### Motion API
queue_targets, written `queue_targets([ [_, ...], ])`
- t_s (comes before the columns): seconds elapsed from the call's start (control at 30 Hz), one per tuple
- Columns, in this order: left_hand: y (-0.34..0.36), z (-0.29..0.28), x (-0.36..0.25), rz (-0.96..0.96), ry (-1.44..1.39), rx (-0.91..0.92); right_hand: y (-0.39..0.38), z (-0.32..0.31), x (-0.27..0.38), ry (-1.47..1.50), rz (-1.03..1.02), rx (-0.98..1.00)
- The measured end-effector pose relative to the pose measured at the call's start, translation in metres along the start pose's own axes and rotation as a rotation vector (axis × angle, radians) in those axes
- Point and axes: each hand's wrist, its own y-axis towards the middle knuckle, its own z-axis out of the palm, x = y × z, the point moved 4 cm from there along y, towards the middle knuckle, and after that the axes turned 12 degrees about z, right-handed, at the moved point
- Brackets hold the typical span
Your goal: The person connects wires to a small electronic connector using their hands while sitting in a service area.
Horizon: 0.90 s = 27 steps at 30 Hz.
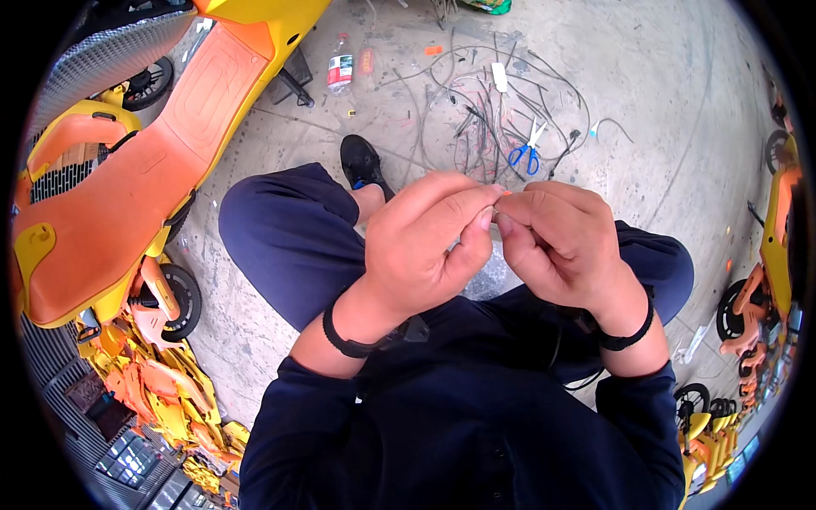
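Observation:
My left hand [429,242] and my right hand [561,246] meet fingertip to fingertip in front of my lap, both pinched closed on a small orange piece [507,193], mostly hidden by my fingers; what exactly it is cannot be made out. Beyond my hands, a tangle of grey, black and reddish wires [474,110] lies on the concrete floor with blue-handled scissors [524,157] and a white rectangular piece [499,77] among it.
A yellow and orange scooter body [140,183] stands close at my left, with piled yellow parts [170,391] behind. More scooters [769,238] line the right side. A plastic bottle [340,68] is on the floor [680,102] ahead, past my black shoe [361,160].

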Motion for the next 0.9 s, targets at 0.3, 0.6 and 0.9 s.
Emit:
queue_targets([
  [0.3, -0.0043, 0.0015, 0.0034, -0.106, -0.148, -0.066, 0.0004, 0.0009, 0.0035, 0.061, -0.046, -0.016],
  [0.6, -0.0057, 0.0017, 0.0048, -0.219, -0.292, -0.105, -0.001, -0.0011, 0.0025, 0.016, -0.055, -0.009],
  [0.9, -0.008, 0.002, 0.0058, -0.28, -0.378, -0.127, -0.0006, 0.0013, 0.001, 0.013, -0.092, -0.043],
])
